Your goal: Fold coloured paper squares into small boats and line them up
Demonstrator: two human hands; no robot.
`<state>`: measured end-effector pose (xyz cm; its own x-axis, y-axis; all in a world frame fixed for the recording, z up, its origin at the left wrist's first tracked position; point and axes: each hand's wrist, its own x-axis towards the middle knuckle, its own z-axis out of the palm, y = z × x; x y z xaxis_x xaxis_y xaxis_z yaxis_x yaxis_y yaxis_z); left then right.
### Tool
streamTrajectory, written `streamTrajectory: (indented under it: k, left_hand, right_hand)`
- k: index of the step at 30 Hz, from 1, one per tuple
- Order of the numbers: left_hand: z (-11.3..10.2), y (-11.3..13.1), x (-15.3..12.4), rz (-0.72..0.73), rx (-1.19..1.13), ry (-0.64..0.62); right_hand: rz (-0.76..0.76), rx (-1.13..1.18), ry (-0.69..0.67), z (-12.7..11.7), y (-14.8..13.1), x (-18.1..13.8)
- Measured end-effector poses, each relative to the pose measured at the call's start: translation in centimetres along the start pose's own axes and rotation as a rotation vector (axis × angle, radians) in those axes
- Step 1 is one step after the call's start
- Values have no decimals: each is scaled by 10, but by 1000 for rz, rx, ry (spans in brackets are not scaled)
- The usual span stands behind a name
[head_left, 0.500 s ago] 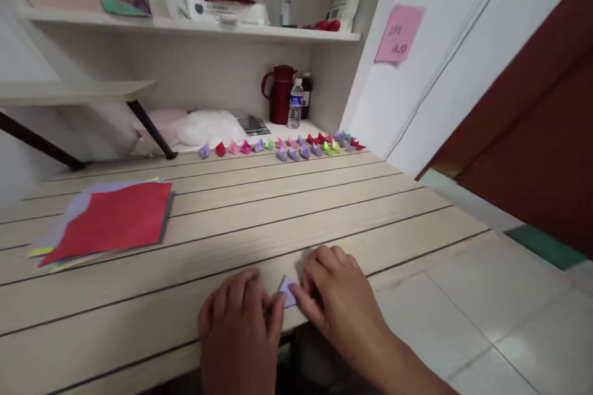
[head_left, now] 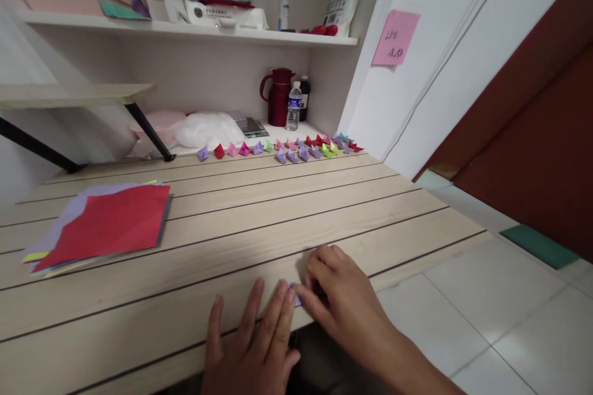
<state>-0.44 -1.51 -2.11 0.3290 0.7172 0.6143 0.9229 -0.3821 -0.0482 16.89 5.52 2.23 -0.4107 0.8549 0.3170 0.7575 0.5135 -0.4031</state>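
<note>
Left hand (head_left: pixel 257 336) spread flat, right hand (head_left: pixel 343 296) curled, grip unclear, on purple paper (head_left: pixel 298 301).
Blue-labelled bottle (head_left: pixel 293 108) beside red jug (head_left: pixel 278 99); handwritten pink note (head_left: pixel 396 38).

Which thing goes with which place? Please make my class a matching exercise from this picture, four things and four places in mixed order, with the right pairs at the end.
Things
1. Left hand
2. Red sheet
3. Jug
4. Pink note

Places
A. Stuck on the white wall
B. On top of the paper stack
C. Over part of the small lilac paper
D. Beside the clear bottle

Right pairs: 1-C, 2-B, 3-D, 4-A
</note>
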Motion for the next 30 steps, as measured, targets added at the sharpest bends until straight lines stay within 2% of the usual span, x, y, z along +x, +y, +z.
streamTrajectory:
  k: [4, 6, 9, 11, 14, 20, 24, 30]
  left_hand:
    - [2, -1, -6, -4, 63, -33]
    - [1, 0, -7, -25, 58, -50]
    - [-2, 1, -7, -47, 31, -87]
    - [-2, 1, -7, -57, 21, -105]
    - [-2, -1, -8, -67, 6, -104]
    - [1, -3, -18, -58, 92, 47]
    - [-1, -1, -21, -113, 23, 23]
    - [-2, 3, -23, -173, -4, -7]
  right_hand:
    - [-60, -71, 164, 0, 19, -22]
    - [-167, -144, 231, 2, 22, -36]
    - [-383, -255, 224, 8, 17, -52]
    - [-455, -314, 173, 14, 13, -57]
    - [-443, -347, 148, 18, 10, -56]
    - [-395, -265, 271, 10, 2, -46]
    - [-378, -277, 274, 17, 0, -51]
    - [-364, -274, 250, 37, 14, -65]
